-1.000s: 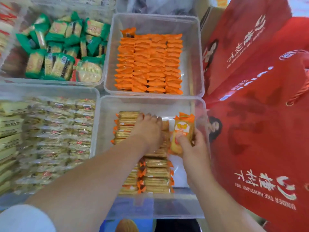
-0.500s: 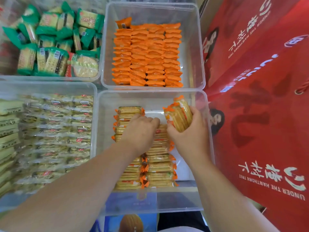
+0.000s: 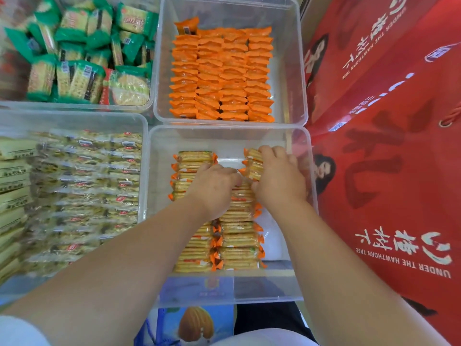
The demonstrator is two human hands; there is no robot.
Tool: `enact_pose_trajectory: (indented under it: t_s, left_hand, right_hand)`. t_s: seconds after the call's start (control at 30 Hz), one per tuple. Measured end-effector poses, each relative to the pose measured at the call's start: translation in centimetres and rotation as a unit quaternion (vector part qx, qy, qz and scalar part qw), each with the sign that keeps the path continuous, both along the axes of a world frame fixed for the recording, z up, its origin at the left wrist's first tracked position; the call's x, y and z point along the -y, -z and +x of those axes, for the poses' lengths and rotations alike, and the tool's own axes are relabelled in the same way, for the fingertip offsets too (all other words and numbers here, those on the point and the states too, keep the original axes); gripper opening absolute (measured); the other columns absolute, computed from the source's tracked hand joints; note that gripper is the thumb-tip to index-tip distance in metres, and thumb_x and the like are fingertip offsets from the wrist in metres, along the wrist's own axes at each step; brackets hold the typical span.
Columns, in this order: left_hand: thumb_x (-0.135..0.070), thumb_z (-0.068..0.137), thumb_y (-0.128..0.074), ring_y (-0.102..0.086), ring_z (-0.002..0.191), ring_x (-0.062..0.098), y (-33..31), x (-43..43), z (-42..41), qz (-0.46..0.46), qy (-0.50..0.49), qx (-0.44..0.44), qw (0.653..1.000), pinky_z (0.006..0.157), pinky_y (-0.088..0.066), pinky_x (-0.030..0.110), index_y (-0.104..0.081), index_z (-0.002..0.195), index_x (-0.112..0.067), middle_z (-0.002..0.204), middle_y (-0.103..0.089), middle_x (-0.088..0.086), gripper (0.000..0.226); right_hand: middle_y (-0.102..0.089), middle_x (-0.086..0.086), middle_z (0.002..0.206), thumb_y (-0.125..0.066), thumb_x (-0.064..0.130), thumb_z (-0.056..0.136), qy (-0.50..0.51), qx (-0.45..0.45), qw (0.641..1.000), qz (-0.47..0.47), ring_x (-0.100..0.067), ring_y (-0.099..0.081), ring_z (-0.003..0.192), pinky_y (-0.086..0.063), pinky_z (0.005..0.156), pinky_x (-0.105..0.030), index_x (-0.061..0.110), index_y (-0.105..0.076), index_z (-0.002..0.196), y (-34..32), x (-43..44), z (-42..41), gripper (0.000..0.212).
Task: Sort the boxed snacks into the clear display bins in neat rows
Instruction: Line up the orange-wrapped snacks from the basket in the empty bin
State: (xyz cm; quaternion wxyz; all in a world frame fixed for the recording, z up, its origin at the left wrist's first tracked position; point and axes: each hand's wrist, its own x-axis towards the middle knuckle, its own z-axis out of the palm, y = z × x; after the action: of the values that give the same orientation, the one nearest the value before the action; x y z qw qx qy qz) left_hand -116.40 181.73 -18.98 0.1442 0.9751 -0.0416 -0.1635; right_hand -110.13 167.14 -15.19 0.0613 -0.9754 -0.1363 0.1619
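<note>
Pack lowered to row, gripped by R hand; L hand curled alongside.

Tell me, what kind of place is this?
Probably a snack shop or stall display: clear bins filled with neat rows of wrapped biscuit packs, with red gift bags beside them.

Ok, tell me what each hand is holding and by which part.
Right hand grips a few orange-ended cracker packets from above, over their right halves. Left hand lies curled on the packed rows; whether it grips any cannot be told.
</note>
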Motion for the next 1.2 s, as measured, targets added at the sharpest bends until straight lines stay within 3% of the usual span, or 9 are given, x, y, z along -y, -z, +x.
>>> enact_pose_trajectory:
  t_s: [0.13,0.3,0.4,0.5,0.63,0.73,0.9,1.1,1.2]
  left_hand:
    - [-0.016,0.092,-0.054,-0.050,0.119,0.024,-0.1,0.1,-1.2,0.038,-0.010,0.010,0.999,0.095,-0.031,0.042,-0.062,0.128,-0.031,0.119,-0.063,-0.009,0.040]
    - [-0.032,0.096,-0.050,-0.048,0.126,0.024,-0.2,0.6,-2.6,0.058,0.009,0.037,0.998,0.103,-0.029,0.048,-0.059,0.133,-0.025,0.135,-0.060,-0.007,0.039]
    - [-0.038,0.097,-0.049,-0.038,0.139,0.028,0.0,0.7,-3.5,0.069,0.018,0.030,0.997,0.111,-0.024,0.054,-0.052,0.141,-0.024,0.154,-0.046,-0.001,0.046]
    - [-0.043,0.099,-0.049,-0.023,0.149,0.028,0.3,0.6,-4.4,0.057,0.010,0.010,0.998,0.119,-0.016,0.057,-0.039,0.152,-0.024,0.164,-0.030,0.004,0.057]
    - [-0.048,0.097,-0.052,-0.012,0.153,0.029,0.5,0.5,-5.3,0.053,0.005,-0.001,0.999,0.121,-0.010,0.060,-0.031,0.157,-0.027,0.166,-0.020,0.007,0.066]
    - [-0.049,0.096,-0.054,-0.009,0.153,0.029,0.3,0.4,-5.5,0.048,0.008,0.001,0.999,0.122,-0.009,0.059,-0.033,0.155,-0.027,0.166,-0.016,0.007,0.066]
    - [-0.051,0.094,-0.055,0.002,0.157,0.027,0.0,0.5,-4.6,0.043,-0.015,0.024,0.999,0.122,0.001,0.059,0.001,0.162,-0.027,0.171,0.011,0.002,0.091]
    - [-0.059,0.098,-0.042,0.004,0.158,0.024,0.5,0.4,-4.1,0.077,-0.005,-0.037,0.996,0.121,0.007,0.060,-0.004,0.163,-0.014,0.172,-0.005,0.003,0.088]
    - [-0.062,0.098,-0.037,0.006,0.158,0.022,0.8,0.3,-4.1,0.079,0.003,-0.044,0.996,0.120,0.009,0.062,-0.004,0.163,-0.015,0.172,-0.001,0.002,0.087]
  right_hand:
    - [-0.046,0.002,0.142,-0.056,0.009,0.092,-0.024,-0.028,0.999,0.016,-0.032,-0.036,0.131,-0.045,0.101,-0.042,0.028,-0.042,0.143,1.0,-0.6,0.3,0.056]
    - [-0.042,0.003,0.145,-0.042,0.011,0.097,-0.006,-0.025,1.000,0.002,-0.035,-0.033,0.128,-0.048,0.095,-0.045,0.038,-0.040,0.146,1.5,-1.6,0.0,0.056]
    - [-0.032,-0.003,0.150,-0.050,0.012,0.094,0.006,-0.041,0.999,0.030,-0.036,-0.032,0.131,-0.043,0.101,-0.044,0.039,-0.040,0.147,1.8,-1.6,-0.4,0.061]
    - [-0.024,-0.007,0.154,-0.060,0.022,0.093,0.064,-0.079,0.984,0.144,-0.034,-0.031,0.136,-0.036,0.109,-0.041,0.031,-0.040,0.149,2.5,-1.3,-0.8,0.060]
    - [-0.037,-0.008,0.147,-0.050,0.022,0.101,0.149,-0.047,0.950,0.269,-0.030,-0.045,0.130,-0.037,0.108,-0.037,0.016,-0.047,0.141,3.6,-1.4,-1.4,0.041]
    - [-0.042,-0.007,0.139,-0.052,0.020,0.101,0.201,-0.047,0.936,0.285,-0.028,-0.051,0.121,-0.040,0.095,-0.027,0.023,-0.057,0.130,4.1,-1.6,-1.1,0.029]
    - [-0.059,-0.002,0.129,-0.060,0.019,0.097,0.169,-0.082,0.937,0.293,-0.026,-0.053,0.122,-0.046,0.103,-0.042,0.026,-0.052,0.136,4.4,-2.4,-0.9,0.040]
    - [-0.052,0.000,0.130,-0.080,0.028,0.084,0.236,-0.060,0.914,0.325,-0.015,-0.055,0.110,-0.048,0.090,-0.030,0.024,-0.041,0.137,4.9,-2.2,-0.8,0.067]
    - [-0.055,0.000,0.134,-0.070,0.036,0.092,0.250,-0.067,0.908,0.331,-0.017,-0.056,0.117,-0.045,0.090,-0.029,0.024,-0.042,0.141,5.3,-1.9,-0.9,0.059]
